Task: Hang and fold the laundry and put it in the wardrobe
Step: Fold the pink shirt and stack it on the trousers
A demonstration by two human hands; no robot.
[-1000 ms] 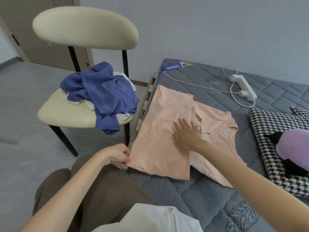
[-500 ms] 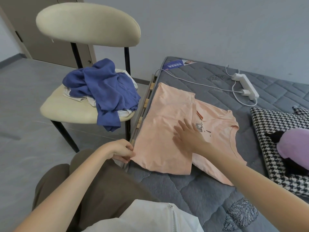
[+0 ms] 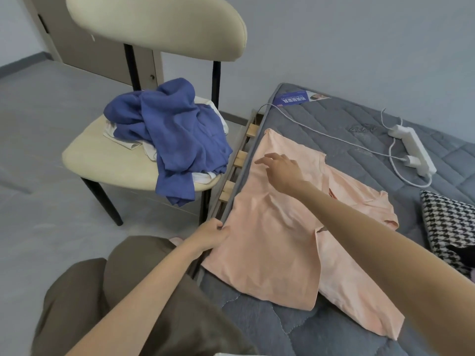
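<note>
Hands are working a peach shirt lying half-folded on the bed: the left hand is pinching its edge in a tight grip, while the right hand, grip released, is sliding from the middle toward the far corner, likely smoothing the fold.

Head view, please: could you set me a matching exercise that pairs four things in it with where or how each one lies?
Column one:
1. peach T-shirt
2. blue garment
3. power strip
4. houndstooth cushion

Column two:
A. piled on the chair seat
B. on the mattress, at the picture's right edge
C. on the mattress near the wall, with a plug in it
D. half folded, its edge gripped by the left hand

Pairs: 1-D, 2-A, 3-C, 4-B.
</note>
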